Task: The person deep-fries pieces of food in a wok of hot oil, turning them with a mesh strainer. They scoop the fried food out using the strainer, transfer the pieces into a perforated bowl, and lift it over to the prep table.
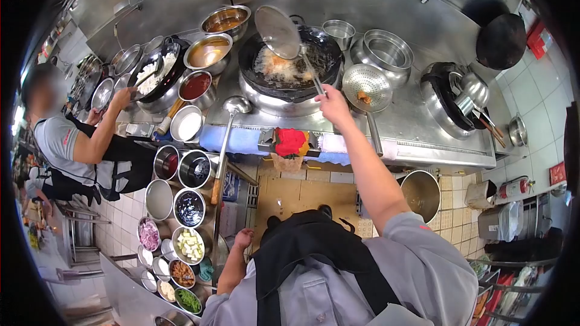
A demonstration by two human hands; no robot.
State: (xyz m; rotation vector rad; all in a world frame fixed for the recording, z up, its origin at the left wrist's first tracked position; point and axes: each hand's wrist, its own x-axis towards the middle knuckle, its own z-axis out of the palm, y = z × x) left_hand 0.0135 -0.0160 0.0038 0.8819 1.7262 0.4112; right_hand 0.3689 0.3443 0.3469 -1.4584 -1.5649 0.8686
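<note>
My right hand [331,107] is closed around the handle of a round mesh skimmer [277,31]. The skimmer's disc is raised over the left part of a black wok [326,78], where pale food [280,67] bubbles in oil. Just right of the wok rests a perforated strainer [368,75] with a few browned bits [364,97] in it, its handle pointing toward me. My left hand [243,239] hangs low at my side, fingers curled and nothing visible in them, near the ingredient pots. A long-handled ladle [237,105] lies left of the wok.
Sauce pots [196,86] and a bowl of white powder [186,124] stand at left. Bowls of cut vegetables [188,246] line the side counter. A co-worker [78,139] works at another wok [158,72]. A large pot [421,196] stands at lower right.
</note>
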